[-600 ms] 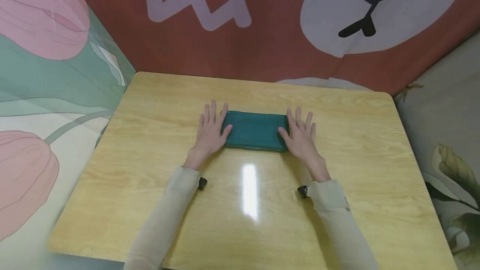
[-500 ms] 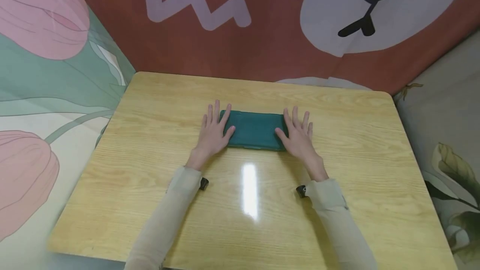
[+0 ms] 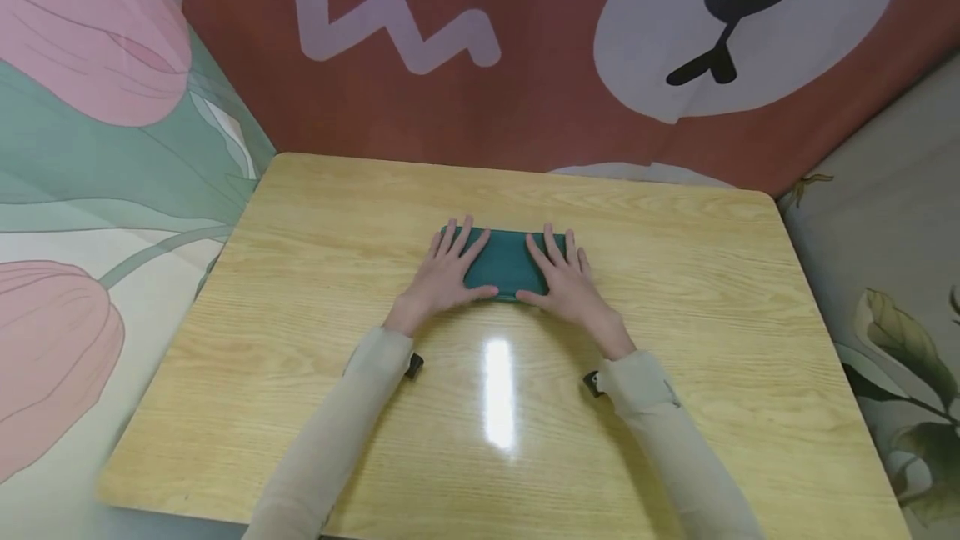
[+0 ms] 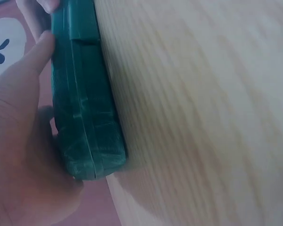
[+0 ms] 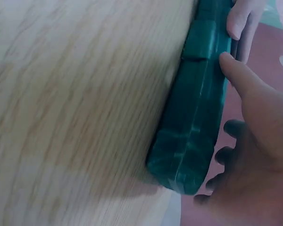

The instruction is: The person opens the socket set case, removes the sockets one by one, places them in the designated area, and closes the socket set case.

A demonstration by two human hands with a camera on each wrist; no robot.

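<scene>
A folded dark green cloth [image 3: 506, 265] lies flat on the wooden table [image 3: 675, 290], a little past its middle. My left hand [image 3: 448, 269] rests on the cloth's left part with straight, spread fingers. My right hand [image 3: 564, 277] lies the same way on its right part. Both thumbs point toward each other along the near edge. In the left wrist view the cloth [image 4: 82, 103] shows as a thick layered stack under my left hand [image 4: 19, 141]. The right wrist view shows the cloth's [image 5: 198, 108] other end under my right hand [image 5: 259, 117].
Printed fabric walls close the table in: a red one with a bear's face [image 3: 720, 32] at the back, pink tulips [image 3: 82, 32] on the left, leaves [image 3: 900, 348] on the right. A bright glare [image 3: 498, 390] lies on the bare wood near me.
Both hands have slid inward from the cloth's two ends onto its top. They now cover most of it and stand much closer together.
</scene>
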